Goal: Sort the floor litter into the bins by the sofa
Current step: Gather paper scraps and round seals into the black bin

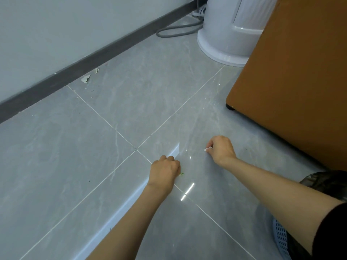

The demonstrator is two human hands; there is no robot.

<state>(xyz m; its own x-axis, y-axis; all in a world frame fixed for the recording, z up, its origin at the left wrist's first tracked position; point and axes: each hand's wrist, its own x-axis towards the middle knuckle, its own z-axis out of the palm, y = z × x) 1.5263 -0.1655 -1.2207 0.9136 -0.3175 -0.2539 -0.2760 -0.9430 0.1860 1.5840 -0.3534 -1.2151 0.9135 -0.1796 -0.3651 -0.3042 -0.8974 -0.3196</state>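
**Two Hands Low on the Tiles, a Scrap in Each**

We reach both bare arms forward and down to the grey tiled floor (56,166), forearms stretched out and wrists bent towards the tiles. Our left hand (165,171) sits knuckles-up on a grout line, its fingers (169,159) curled under and clenched on a green scrap (181,173). Only a tiny, ragged, bright green fleck of the scrap shows, peeping out at the right edge of those fingers and touching the floor.

Our right hand (222,150) lies ahead and to the right, apart from the left, with a black sleeve (332,231) covering the upper arm. Its fingers (211,145) are bent inward and pinch a white scrap (207,149) against the thumb. The scrap is small, pale and flat-looking, and juts out to the left of the fingertips just above the tiles.

To the right of these fingers stands the brown sofa (300,81). Back along the right arm, near the elbow, are a black bag (323,181) and a blue basket (280,239) with a perforated wall. Far ahead of the fingers a white appliance (225,38) stands beside a grey hose (178,30). Far to the upper left of the left fingers, pale flakes (86,78) lie against the dark skirting (75,72).
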